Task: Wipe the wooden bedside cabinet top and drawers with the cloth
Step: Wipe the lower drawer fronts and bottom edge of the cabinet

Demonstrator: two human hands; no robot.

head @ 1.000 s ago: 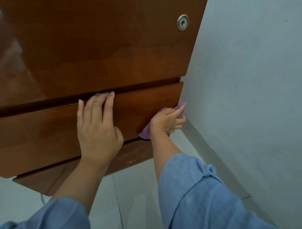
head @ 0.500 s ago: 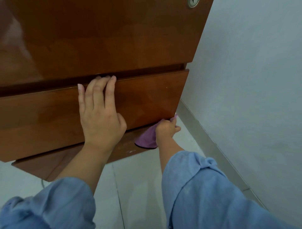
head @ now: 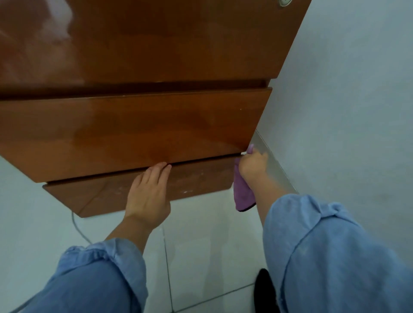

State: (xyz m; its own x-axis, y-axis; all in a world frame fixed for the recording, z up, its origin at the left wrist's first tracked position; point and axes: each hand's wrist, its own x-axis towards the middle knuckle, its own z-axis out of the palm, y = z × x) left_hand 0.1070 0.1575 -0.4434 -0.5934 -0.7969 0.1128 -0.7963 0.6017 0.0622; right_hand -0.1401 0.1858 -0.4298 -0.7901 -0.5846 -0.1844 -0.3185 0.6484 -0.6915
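The left hand lies flat, palm down, fingers together and stretched forward, the thumb tucked along its right side. Its bare forearm runs back into a rolled-up light blue fabric sleeve. The right hand is curled into a loose fist (knuckles upward), farther forward and to the right, the forearm bare up to its own light blue sleeve.

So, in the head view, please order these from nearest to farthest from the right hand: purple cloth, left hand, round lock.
From the right hand:
1. Purple cloth: gripped in it, hanging below.
2. Left hand: to its left, on the lowest drawer.
3. Round lock: top edge, far above.
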